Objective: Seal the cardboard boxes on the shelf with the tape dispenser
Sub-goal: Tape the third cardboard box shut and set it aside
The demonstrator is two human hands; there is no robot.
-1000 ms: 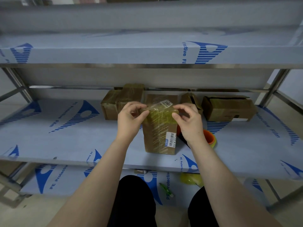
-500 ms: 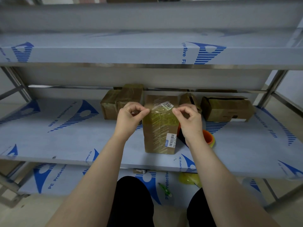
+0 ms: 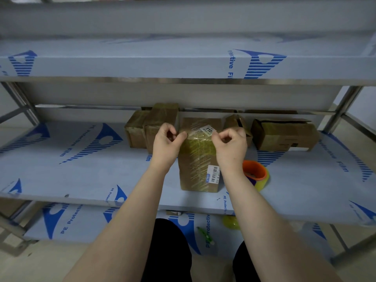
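The left grip point(image 3: 165, 143) and right grip point(image 3: 231, 145) are each clamping, thumb to forefinger, on an end of the clear tape point(image 3: 199, 137) lying across the top edge of the cardboard box point(image 3: 198, 167), which is standing between them on the shelf point(image 3: 101, 169); the tape dispenser point(image 3: 255, 173) is lying just beside the right wrist

Left hand point(image 3: 165, 146) and right hand point(image 3: 231, 149), fingers point(image 3: 181, 136) pinched on a tape strip point(image 3: 200, 137) atop the upright cardboard box point(image 3: 198, 169)
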